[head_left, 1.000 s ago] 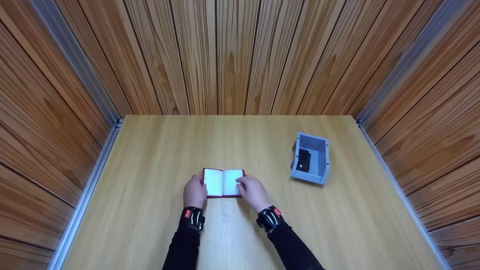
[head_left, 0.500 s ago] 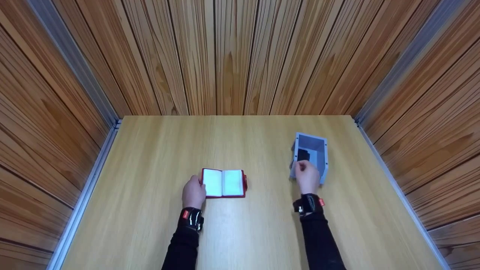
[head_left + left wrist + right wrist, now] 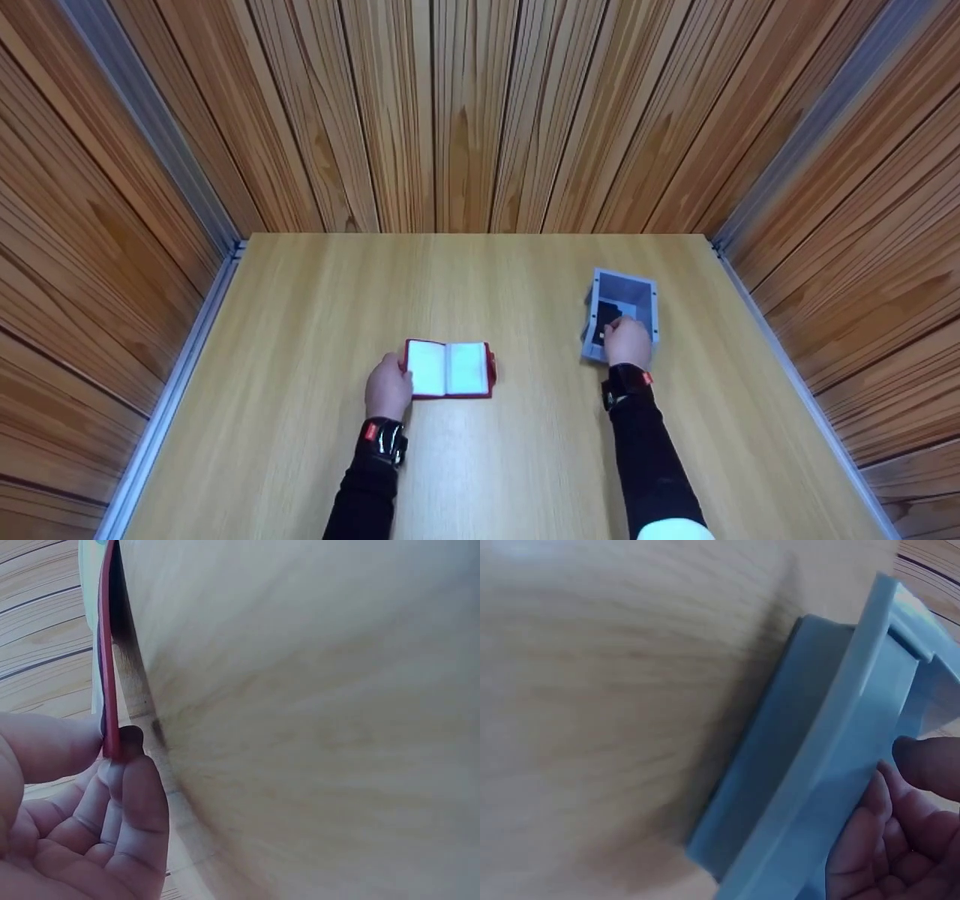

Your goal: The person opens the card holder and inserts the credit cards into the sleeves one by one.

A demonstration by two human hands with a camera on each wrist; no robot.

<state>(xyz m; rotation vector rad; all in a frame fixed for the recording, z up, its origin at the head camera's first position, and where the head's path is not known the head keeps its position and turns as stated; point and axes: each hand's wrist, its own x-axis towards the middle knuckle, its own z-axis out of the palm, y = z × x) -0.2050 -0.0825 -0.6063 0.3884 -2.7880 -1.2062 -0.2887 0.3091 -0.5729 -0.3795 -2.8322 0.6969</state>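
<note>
Pinching an open, red-covered booklet by its left edge, the left hand has its thumb on the page side and fingertips against the cover's outer face. The booklet is judged light, with a fairly firm cover and thin, soft leaves that could crease; hold is best taken on the cover margin, as here. Across the spread from this grip, a red tab projects past the far edge. Well apart to the right of the grip, over the same wooden table, sits a grey-blue bin. The right hand reaches inside it, fingers bent; whether they grasp anything cannot be told. Just beside those fingers, against the bin's left wall, lies a black item, partly covered, probably light and rigid.
</note>
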